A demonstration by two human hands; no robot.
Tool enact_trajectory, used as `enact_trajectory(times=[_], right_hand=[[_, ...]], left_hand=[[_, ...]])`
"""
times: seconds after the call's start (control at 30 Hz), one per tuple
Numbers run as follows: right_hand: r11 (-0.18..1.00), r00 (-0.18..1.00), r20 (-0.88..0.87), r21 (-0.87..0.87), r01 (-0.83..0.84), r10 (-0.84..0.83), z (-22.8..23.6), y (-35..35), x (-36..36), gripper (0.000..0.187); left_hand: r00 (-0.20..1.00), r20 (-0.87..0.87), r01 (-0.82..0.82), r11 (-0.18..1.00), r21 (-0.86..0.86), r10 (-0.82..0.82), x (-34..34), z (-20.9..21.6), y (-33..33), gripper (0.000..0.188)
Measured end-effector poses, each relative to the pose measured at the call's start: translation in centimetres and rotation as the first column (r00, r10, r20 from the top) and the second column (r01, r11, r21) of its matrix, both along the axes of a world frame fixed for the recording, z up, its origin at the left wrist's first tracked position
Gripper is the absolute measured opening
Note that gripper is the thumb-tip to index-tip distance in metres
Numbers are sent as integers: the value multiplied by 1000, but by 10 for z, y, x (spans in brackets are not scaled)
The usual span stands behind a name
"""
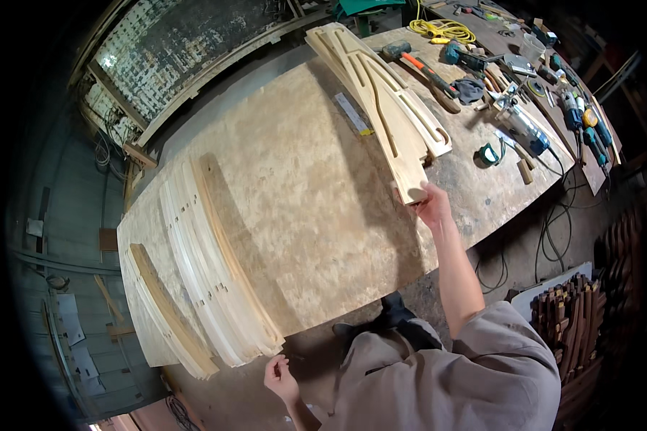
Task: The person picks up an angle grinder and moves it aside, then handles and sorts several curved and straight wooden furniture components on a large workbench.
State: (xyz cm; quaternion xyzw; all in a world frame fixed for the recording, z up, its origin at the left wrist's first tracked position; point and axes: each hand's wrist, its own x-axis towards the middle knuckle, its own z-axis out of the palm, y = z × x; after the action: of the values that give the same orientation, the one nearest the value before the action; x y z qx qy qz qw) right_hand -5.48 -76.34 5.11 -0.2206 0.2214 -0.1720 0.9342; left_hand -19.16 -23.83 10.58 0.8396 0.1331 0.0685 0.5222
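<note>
My right hand point(433, 207) is closed around the near end of a pale wooden template point(377, 108) with long curved slots and raised strips. The template lies slanting over the far right part of the worktable, its near end pinched between thumb and fingers. Beside the near ends of a stack of curved wooden strips point(219, 266), my left hand point(282, 379) hangs off the table edge. Its fingers are curled in, with nothing visible in them. Farther left lies a smaller group of curved strips point(167, 316). A metal ruler point(352, 113) rests just left of the template.
The worktable point(302, 208) has a worn plywood top. On its right lie a hammer point(430, 74), a corded router point(522, 129), a green tape measure point(489, 154) and a yellow cord point(442, 30). Cables trail to the floor. Dark wooden pieces point(568, 316) stand at the lower right.
</note>
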Motion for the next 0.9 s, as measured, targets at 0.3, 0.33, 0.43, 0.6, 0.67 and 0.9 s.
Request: enact_trajectory(times=[0.3,0.33,0.43,0.6,0.67,0.9], right_hand=[[913,932,-76,-186,-363,355,-19,-41,34,51],[879,936,-167,-324,-349,310,-14,-31,39,48],[837,923,-270,-407,-367,273,-1,6,23,55],[801,890,-350,-419,-428,292,-28,48,-31,60],[803,887,-279,-384,-455,369,-17,76,-57,63],[793,864,-316,-361,-491,391,4,164,-78,57]], left_hand=[[996,-55,76,997,21,-74,-6,2,-4,13],[996,-56,71,997,24,-69,-8,2,-2,12],[997,-47,60,998,29,-59,-9,6,-5,11],[996,-15,93,995,-18,-93,-9,-12,13,9],[995,-17,99,995,-12,-99,-9,-13,22,9],[978,-56,193,977,-89,-199,-9,-8,47,7]])
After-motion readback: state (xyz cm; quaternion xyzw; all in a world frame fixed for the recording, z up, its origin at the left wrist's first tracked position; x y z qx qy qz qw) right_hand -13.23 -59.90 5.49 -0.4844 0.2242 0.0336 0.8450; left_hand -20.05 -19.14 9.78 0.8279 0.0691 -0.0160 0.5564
